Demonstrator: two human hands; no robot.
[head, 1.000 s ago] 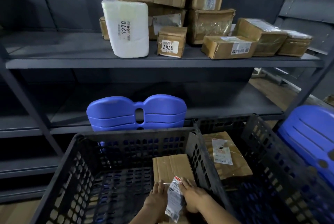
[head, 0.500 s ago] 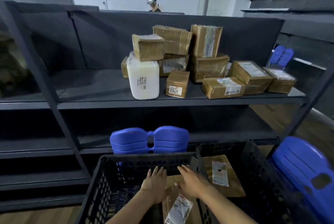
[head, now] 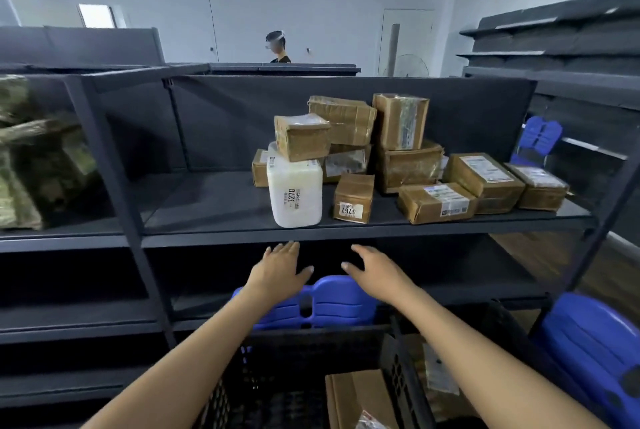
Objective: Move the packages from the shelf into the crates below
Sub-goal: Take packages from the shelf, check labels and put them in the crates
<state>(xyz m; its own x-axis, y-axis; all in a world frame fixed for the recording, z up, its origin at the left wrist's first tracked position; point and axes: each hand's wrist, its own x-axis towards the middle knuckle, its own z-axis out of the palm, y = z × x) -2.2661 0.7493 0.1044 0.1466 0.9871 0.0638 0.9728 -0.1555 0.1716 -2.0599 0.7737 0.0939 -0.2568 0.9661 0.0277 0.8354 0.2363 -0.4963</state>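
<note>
A: Where do the two grips stand?

B: Both are held out in front of the shelf [head: 381, 231], palms down, just below its front edge; the left grip [head: 280, 267] has its fingers straight and close together with the thumb out; the right grip [head: 375, 269] is loosely spread, fingers a little bent; neither holds anything.

A: And the packages?

B: Above the grips, on the shelf, apart from both; the white package [head: 294, 189] marked 3270 stands upright at the front edge, directly above the left grip's fingertips; a small brown box [head: 301, 136] sits tilted on top of it; the box labelled 6767 [head: 353, 198] stands just beside the white one, above the right grip; a flat box [head: 436, 201] lies further right, and more brown boxes are piled behind.

A: Anything in the crates?

B: The black crate [head: 311, 342] lies below, between the forearms, with a cardboard box [head: 356, 397] in it; a second crate [head: 505, 324] adjoins on the right and holds a brown parcel [head: 438, 373], partly hidden by the right forearm; a blue chair back [head: 332, 304] shows behind the crates, under the grips.
</note>
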